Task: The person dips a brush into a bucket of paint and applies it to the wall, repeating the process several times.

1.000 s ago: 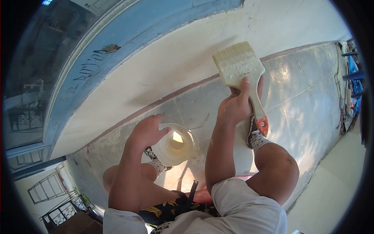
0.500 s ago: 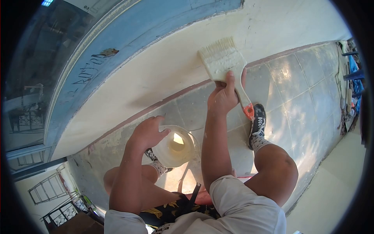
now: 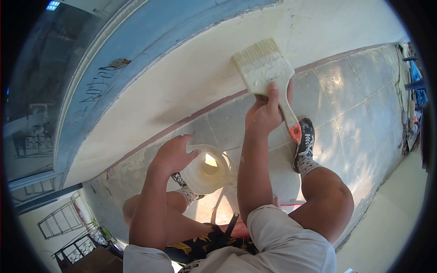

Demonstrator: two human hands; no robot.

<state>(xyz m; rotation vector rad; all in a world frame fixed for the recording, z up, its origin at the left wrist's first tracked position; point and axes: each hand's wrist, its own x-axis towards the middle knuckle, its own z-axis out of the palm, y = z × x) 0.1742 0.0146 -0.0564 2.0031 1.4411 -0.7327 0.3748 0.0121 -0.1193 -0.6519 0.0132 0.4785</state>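
My right hand (image 3: pixel 265 114) is closed round the pale handle of a wide paintbrush (image 3: pixel 267 68), thumb along its near side. The brush's bristles point up and left and overlap the cream wall (image 3: pixel 200 68) in this view. Its handle ends in a red-orange tip with a hole. My left hand (image 3: pixel 172 154) holds nothing; thumb and fingers are apart, over the left edge of a whitish bucket (image 3: pixel 195 175). The bucket stands between my legs with pale paint inside, and sunlight falls into it.
A blue band (image 3: pixel 150 54) with dark handwriting runs above the cream wall, under a glass window (image 3: pixel 41 82). Grey tiles (image 3: pixel 350 104) cover the floor. My shoe (image 3: pixel 305 143) is below the brush. Blue items (image 3: pixel 416 82) lie far right; a metal rack (image 3: pixel 59 220) stands lower left.
The paintbrush and my right hand have shifted slightly right and up. My left hand stays nearly in place, while the bucket appears a little further right as the view shifts.
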